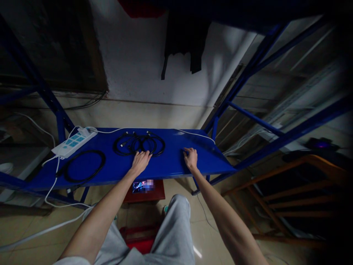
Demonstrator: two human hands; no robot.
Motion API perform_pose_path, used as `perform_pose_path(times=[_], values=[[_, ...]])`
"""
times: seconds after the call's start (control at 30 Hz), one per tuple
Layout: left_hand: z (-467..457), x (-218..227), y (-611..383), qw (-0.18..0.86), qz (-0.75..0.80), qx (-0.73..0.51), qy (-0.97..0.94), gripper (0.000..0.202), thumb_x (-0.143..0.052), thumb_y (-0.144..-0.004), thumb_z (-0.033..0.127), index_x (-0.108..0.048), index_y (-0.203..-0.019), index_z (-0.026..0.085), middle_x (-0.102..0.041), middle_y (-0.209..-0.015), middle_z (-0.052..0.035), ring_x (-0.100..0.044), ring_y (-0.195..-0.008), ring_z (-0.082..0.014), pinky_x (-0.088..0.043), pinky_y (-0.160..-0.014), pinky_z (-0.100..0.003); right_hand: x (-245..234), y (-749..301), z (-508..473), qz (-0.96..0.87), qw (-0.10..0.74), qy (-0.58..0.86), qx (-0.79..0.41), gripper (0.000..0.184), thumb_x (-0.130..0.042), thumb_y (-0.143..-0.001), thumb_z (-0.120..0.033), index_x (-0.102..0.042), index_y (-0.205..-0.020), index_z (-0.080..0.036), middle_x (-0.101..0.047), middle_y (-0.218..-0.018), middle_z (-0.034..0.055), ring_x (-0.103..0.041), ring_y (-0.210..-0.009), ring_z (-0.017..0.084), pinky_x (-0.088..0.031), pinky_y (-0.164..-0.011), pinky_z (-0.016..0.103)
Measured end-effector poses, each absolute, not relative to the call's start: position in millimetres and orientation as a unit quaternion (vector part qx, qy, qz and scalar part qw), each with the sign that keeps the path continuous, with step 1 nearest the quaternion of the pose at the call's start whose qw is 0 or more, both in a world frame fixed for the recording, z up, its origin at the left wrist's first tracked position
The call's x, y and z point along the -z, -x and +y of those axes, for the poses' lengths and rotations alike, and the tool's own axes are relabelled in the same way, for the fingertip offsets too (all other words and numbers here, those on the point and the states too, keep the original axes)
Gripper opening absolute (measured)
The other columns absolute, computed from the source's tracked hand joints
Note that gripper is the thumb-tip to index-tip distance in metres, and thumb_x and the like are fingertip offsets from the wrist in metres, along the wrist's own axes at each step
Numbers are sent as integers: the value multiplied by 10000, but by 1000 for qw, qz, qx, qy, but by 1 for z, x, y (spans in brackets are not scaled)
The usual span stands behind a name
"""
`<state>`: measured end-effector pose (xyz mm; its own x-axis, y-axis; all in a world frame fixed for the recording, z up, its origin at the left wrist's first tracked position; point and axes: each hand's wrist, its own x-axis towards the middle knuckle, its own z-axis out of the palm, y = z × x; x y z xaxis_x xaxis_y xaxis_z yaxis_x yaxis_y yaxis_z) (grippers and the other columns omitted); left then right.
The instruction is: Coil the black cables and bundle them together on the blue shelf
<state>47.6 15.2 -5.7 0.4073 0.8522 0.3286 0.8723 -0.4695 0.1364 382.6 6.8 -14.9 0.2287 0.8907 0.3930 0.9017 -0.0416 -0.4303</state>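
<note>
My left hand (141,162) is at the near edge of several overlapping coils of black cable (157,139) on the blue tabletop (165,167). Its fingers bend down onto the cable and look closed on it; the fingertips are partly hidden. Pale metal plug ends (122,145) show among the loops. To the right, my right hand (191,159) is low over the tabletop, apart from the coils, with its fingers curled in. Whether anything small is between those fingers is hidden. Another single coil of black cable (85,165) lies at the left.
A white power strip (74,142) with blue socket faces stands at the left back, with white cords (52,193) hanging off the edge. Blue metal posts (220,114) frame the table. Below are a lit screen (143,186) on a red-brown stool (158,191) and a wooden chair (292,165).
</note>
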Motion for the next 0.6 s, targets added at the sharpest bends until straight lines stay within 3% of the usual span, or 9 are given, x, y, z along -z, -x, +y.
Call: perform_pose_path(times=[0.13, 0.23, 0.4, 0.6], values=[[10, 0, -48, 16, -516, 171, 839, 366, -267, -1065, 381, -562, -1156, 184, -731, -909, -89, -679, -830, -218, -428, -876, -367, 16, -366, 1, -595, 361, 716, 55, 329, -443, -872, -157, -722, -1046, -164, -617, -1017, 122, -498, -974, 261, -402, -866, 362], [7, -3, -47, 17, -504, 173, 846, 343, -275, -1068, 353, -581, -1109, 203, -720, -878, -65, -663, -770, -196, -420, -816, -337, 11, -346, -4, -614, 380, 685, 93, 390, -403, -824, -64, -703, -1049, -173, -565, -1077, 117, -494, -996, 240, -407, -872, 343], [5, -4, -47, 89, -479, 217, 846, 330, -304, -1064, 313, -605, -996, 197, -691, -858, -58, -626, -828, -193, -392, -852, -346, 3, -305, -9, -761, 283, 582, 53, 442, -428, -811, -20, -661, -1141, -199, -555, -1166, 109, -509, -1051, 223, -420, -911, 322], [2, -5, -45, 138, -437, 265, 848, 326, -347, -1056, 309, -613, -907, 194, -639, -823, -54, -567, -823, -195, -379, -808, -344, -2, -288, -6, -720, 262, 642, 13, 442, -397, -898, -86, -557, -1301, -169, -561, -1213, 137, -541, -1061, 232, -438, -909, 325]])
